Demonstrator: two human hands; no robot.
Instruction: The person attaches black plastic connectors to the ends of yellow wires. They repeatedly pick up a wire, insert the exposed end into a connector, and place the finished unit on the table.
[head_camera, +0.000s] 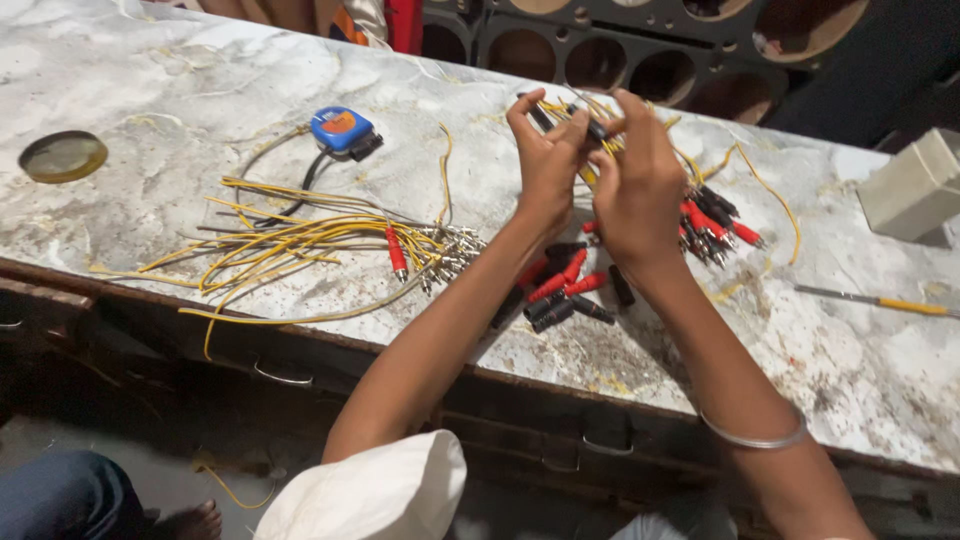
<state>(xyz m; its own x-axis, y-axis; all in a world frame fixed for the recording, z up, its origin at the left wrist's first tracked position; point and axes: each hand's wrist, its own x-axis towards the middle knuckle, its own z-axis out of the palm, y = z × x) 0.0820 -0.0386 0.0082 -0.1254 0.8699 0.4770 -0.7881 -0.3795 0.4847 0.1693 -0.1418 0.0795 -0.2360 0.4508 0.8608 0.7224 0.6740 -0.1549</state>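
Head view. Both hands raised just above the worktop (150, 90), close together, backs toward the camera. Left hand (545, 165) and right hand (640, 185) are closed in a pinch on a small bunch of yellow wires (590, 120) with dark plug ends; fingertips meet at the top of the bunch. Exactly which wire each finger grips cannot be told, the fingers hide it.

Below the hands, on the worktop: loose red and black plug sleeves (565, 290), scattered, some touching each other. Just right of the right hand, a cluster of finished red and black plugs (715, 225) on yellow leads. Well to the left, a spread bundle of yellow wires with bare metal tips (330, 245), one red plug among them. Blue tape measure (340, 128) behind that bundle. Round brass-coloured lid (62, 155) far left. Yellow-handled screwdriver (880, 302) near the right edge; pale box (915, 185) beyond it.

Risks, as judged: the loose sleeves lie near the worktop's front edge, so a brush from a forearm could roll them off. The held leads trail into the plug cluster, so a pull could drag or tangle it. Thin wire pinched tight may kink or slip out of its plug.
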